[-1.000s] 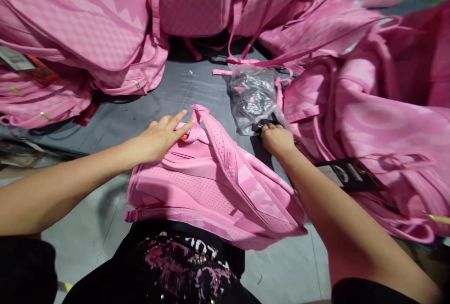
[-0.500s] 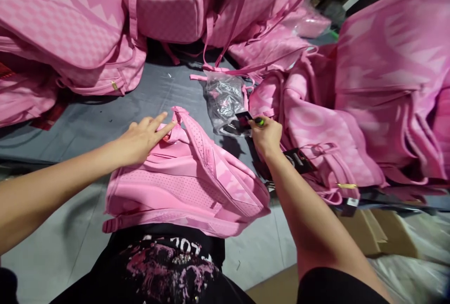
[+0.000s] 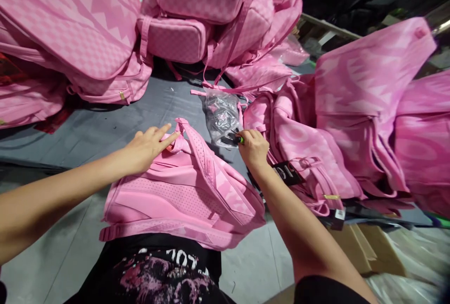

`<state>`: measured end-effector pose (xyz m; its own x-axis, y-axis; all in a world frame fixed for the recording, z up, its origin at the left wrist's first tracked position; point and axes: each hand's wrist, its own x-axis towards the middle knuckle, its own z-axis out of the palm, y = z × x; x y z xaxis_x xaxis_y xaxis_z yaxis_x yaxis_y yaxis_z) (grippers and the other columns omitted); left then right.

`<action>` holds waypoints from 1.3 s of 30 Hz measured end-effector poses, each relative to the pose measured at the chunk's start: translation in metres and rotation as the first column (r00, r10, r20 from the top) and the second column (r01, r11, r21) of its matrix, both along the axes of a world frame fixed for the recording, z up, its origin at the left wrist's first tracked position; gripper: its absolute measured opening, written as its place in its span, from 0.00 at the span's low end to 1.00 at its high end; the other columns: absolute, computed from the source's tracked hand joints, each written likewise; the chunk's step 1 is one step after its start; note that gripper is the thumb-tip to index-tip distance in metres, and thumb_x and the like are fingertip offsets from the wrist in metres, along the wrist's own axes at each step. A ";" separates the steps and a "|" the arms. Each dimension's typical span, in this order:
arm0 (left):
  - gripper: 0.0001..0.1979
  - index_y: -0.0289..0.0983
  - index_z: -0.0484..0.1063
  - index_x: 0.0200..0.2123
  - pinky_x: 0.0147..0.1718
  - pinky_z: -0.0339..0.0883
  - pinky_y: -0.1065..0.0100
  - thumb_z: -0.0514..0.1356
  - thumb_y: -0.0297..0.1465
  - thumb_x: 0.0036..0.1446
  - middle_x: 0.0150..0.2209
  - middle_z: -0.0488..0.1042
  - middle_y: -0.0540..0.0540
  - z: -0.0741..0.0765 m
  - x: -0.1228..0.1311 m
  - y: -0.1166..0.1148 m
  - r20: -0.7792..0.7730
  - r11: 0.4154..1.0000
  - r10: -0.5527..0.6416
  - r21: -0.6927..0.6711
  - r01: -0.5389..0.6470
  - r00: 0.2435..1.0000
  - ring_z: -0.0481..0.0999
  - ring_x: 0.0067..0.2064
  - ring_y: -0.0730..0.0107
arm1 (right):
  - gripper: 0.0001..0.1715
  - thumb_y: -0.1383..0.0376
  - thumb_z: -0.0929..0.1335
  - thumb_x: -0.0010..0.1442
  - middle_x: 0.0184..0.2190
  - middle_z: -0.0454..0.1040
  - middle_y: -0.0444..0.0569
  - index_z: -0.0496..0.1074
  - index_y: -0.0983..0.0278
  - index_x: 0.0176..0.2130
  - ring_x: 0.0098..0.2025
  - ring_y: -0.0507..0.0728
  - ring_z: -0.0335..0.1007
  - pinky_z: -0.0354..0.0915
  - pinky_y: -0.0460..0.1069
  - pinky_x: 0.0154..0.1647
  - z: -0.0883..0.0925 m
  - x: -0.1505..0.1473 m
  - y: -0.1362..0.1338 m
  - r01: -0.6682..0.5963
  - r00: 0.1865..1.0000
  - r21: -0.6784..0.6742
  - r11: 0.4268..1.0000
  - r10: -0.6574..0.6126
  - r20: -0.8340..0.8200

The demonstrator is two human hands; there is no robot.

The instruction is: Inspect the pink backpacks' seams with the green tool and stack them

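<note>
The pink backpack (image 3: pixel 183 201) is at the near edge of the counter (image 3: pixel 105 130). On its top rests the left hand (image 3: pixel 149 147), loosely open, fingers spread. Just past its right side, the right hand (image 3: pixel 253 150) is curled around a green-ended tool (image 3: pixel 240 139). Right of the backpack, a black hangtag (image 3: pixel 290 173) and white label (image 3: pixel 340 213) carry illegible print; below it, shirt lettering (image 3: pixel 182 258) is upside down, unclear.

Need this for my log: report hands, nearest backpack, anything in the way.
Left hand spread at top of pink backpack; right hand gripping partly green item. Pink backpack at near edge of table. Plastic bag just beyond, more pink bags crowding right.
</note>
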<state>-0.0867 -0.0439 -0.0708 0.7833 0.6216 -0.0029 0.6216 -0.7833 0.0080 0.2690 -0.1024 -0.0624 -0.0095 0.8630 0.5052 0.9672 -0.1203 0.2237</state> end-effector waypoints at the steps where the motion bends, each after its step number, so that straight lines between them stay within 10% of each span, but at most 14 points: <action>1: 0.45 0.44 0.40 0.74 0.47 0.69 0.48 0.51 0.16 0.56 0.75 0.39 0.35 0.001 0.001 0.000 0.004 1.000 0.004 -0.005 -0.004 1.000 0.61 0.65 0.39 | 0.09 0.69 0.65 0.65 0.35 0.79 0.54 0.74 0.64 0.35 0.40 0.59 0.72 0.64 0.50 0.40 0.003 -0.010 -0.007 -0.065 0.998 0.052 0.997 0.065 0.001; 6: 0.48 0.45 0.43 0.73 0.48 0.68 0.46 0.50 0.12 0.51 0.75 0.39 0.35 0.001 0.004 0.003 0.019 0.999 0.019 -0.050 -0.018 1.000 0.61 0.65 0.38 | 0.05 0.71 0.68 0.63 0.36 0.79 0.52 0.72 0.62 0.41 0.39 0.57 0.75 0.69 0.50 0.42 0.023 -0.074 -0.046 -0.585 0.795 0.374 0.720 0.599 0.091; 10: 0.42 0.41 0.51 0.71 0.57 0.62 0.41 0.59 0.18 0.56 0.74 0.44 0.31 -0.005 -0.008 -0.005 0.291 0.999 -0.028 -0.018 0.035 0.956 0.55 0.70 0.38 | 0.09 0.73 0.68 0.63 0.36 0.79 0.53 0.71 0.62 0.43 0.38 0.57 0.75 0.71 0.51 0.39 0.030 -0.112 -0.055 -0.676 0.708 0.378 0.633 0.700 0.096; 14: 0.31 0.37 0.64 0.63 0.61 0.61 0.48 0.67 0.35 0.58 0.62 0.70 0.36 -0.001 -0.017 -0.032 0.766 0.994 -0.103 0.107 0.032 0.635 0.68 0.63 0.51 | 0.09 0.74 0.67 0.63 0.34 0.80 0.51 0.72 0.62 0.42 0.36 0.56 0.76 0.71 0.50 0.37 0.031 -0.138 -0.055 -0.680 0.663 0.395 0.617 0.748 -0.026; 17: 0.08 0.37 0.76 0.43 0.45 0.72 0.64 0.63 0.27 0.59 0.41 0.82 0.46 0.006 -0.014 -0.051 0.919 0.990 -0.065 0.011 0.140 0.388 0.80 0.44 0.67 | 0.11 0.74 0.65 0.64 0.34 0.80 0.50 0.74 0.61 0.42 0.37 0.56 0.77 0.72 0.51 0.38 0.037 -0.159 -0.062 -0.688 0.602 0.329 0.647 0.762 -0.240; 20: 0.08 0.37 0.77 0.31 0.36 0.73 0.71 0.59 0.21 0.58 0.31 0.81 0.49 0.010 -0.011 -0.060 0.975 0.971 0.002 -0.056 0.234 0.224 0.80 0.35 0.72 | 0.13 0.73 0.64 0.65 0.36 0.81 0.51 0.76 0.62 0.42 0.37 0.56 0.78 0.72 0.51 0.38 0.050 -0.173 -0.074 -0.704 0.516 0.181 0.687 0.670 -0.534; 28: 0.19 0.35 0.77 0.27 0.25 0.73 0.76 0.73 0.45 0.47 0.25 0.78 0.50 0.011 -0.016 -0.059 0.866 0.659 0.462 -0.480 0.578 0.192 0.76 0.24 0.76 | 0.16 0.57 0.75 0.57 0.21 0.71 0.40 0.70 0.62 0.25 0.23 0.49 0.64 0.61 0.44 0.24 0.059 -0.189 -0.084 -0.635 0.095 0.087 0.767 0.190 -0.977; 35: 0.04 0.36 0.81 0.30 0.29 0.77 0.77 0.69 0.31 0.53 0.28 0.82 0.50 0.012 -0.013 -0.072 0.835 0.709 0.530 -0.533 0.461 0.150 0.81 0.28 0.74 | 0.17 0.55 0.75 0.56 0.21 0.69 0.40 0.72 0.63 0.26 0.22 0.48 0.62 0.59 0.45 0.23 0.062 -0.164 -0.081 -0.601 0.166 0.023 0.799 0.152 -0.974; 39: 0.05 0.36 0.79 0.30 0.24 0.76 0.78 0.69 0.31 0.53 0.25 0.82 0.51 0.009 -0.014 -0.067 0.773 0.687 0.633 -0.579 0.440 0.030 0.82 0.26 0.71 | 0.20 0.48 0.71 0.59 0.14 0.64 0.38 0.69 0.60 0.29 0.14 0.50 0.54 0.52 0.47 0.14 0.051 -0.084 -0.065 -0.206 0.388 -0.019 0.978 0.064 -0.920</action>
